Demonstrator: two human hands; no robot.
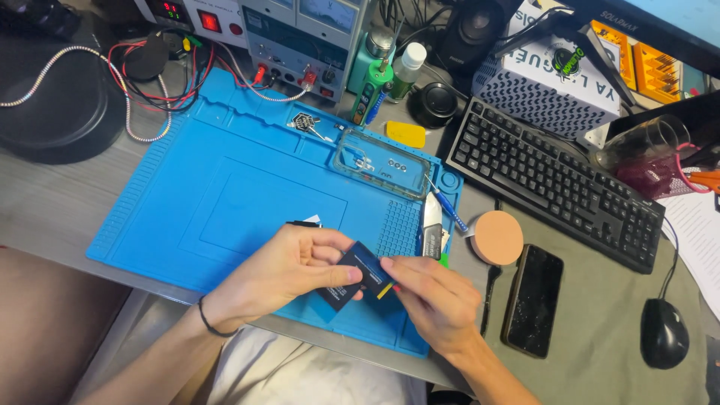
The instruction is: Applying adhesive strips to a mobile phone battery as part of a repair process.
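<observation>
My left hand (281, 274) grips a small dark flat rectangular part (358, 271) with a yellow tab at one end, just above the near edge of a blue work mat (225, 187). My right hand (435, 296) pinches the same part at its yellow-tabbed end with thumb and forefinger. A clear phone case (379, 163) lies on the mat's far right compartment. A small black-and-white strip (304, 222) peeks out behind my left hand.
A black phone (532, 300) lies face up to the right, beside a round peach pad (496, 237). A black keyboard (551, 180), a mouse (664, 334), a bench power supply (300, 34) with red leads, bottles, a utility knife (431, 225) and a blue pen (448, 210) surround the mat.
</observation>
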